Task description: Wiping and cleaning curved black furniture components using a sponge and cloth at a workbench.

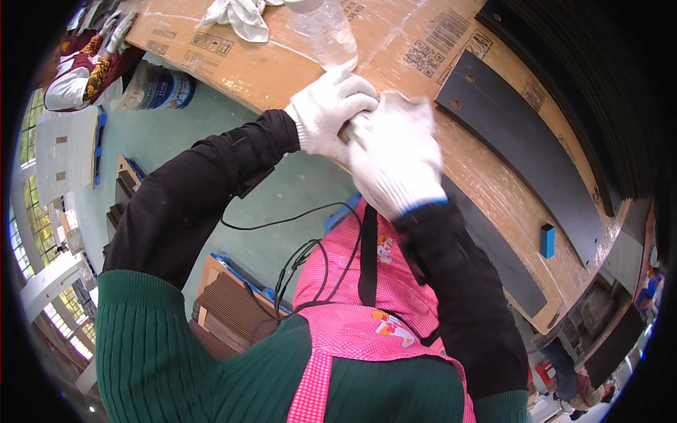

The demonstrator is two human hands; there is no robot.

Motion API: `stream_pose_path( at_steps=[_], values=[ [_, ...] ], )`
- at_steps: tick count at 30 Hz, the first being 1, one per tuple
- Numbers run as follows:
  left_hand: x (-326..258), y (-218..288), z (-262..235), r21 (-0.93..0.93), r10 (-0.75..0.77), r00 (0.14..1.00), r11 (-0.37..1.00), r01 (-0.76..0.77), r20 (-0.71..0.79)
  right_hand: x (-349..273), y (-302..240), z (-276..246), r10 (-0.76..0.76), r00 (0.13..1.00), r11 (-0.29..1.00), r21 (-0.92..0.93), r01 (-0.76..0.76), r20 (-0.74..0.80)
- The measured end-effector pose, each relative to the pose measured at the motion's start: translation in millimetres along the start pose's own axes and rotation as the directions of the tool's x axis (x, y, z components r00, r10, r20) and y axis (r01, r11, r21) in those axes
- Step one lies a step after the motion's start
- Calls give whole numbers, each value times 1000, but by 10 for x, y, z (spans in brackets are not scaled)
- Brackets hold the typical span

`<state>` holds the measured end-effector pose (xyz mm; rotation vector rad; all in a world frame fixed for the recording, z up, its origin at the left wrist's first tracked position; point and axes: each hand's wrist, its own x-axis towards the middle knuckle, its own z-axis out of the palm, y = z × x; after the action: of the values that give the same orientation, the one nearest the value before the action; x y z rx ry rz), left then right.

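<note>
Both hands wear white knit gloves and meet at the near edge of a cardboard-covered table (282, 77). My left hand (330, 111) has its fingers curled, pressed against the fingers of my right hand. Smeared by motion, my right hand (396, 158) is closed, with a loose white flap at its far side that may be cloth or glove. What lies between the hands is hidden. Just beyond my left hand is a clear plastic bottle (323, 34). To the right lies a dark grey curved panel (518, 151) with round holes near its far end.
A crumpled white cloth (243, 17) lies at the far edge. Dark panels (599, 84) are stacked at the far right. A small blue block (547, 241) sits near the right edge. Brown slatted pieces (229, 310) are low on the left. Another person's gloved hands (120, 32) show far left.
</note>
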<state>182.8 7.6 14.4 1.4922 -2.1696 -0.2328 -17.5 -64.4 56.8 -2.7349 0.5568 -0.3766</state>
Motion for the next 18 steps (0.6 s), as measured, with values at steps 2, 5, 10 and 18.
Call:
stream_pose_path(
  at_steps=[2,5,10,18],
  values=[
    [8,-60,49,-14,15,999,1000,-15,-29,23,-90,138,50,998,997,58,-52,35],
    [-76,-21,13,-17,-34,999,999,33,-29,-145,-126,-117,58,951,997,40,-73,302],
    [-44,70,-69,-74,-74,997,994,76,23,-315,293,-13,-100,981,984,-131,122,166],
    [-54,15,-9,-87,-32,999,996,29,-32,-263,58,-190,-70,986,997,-2,71,154]
  ],
)
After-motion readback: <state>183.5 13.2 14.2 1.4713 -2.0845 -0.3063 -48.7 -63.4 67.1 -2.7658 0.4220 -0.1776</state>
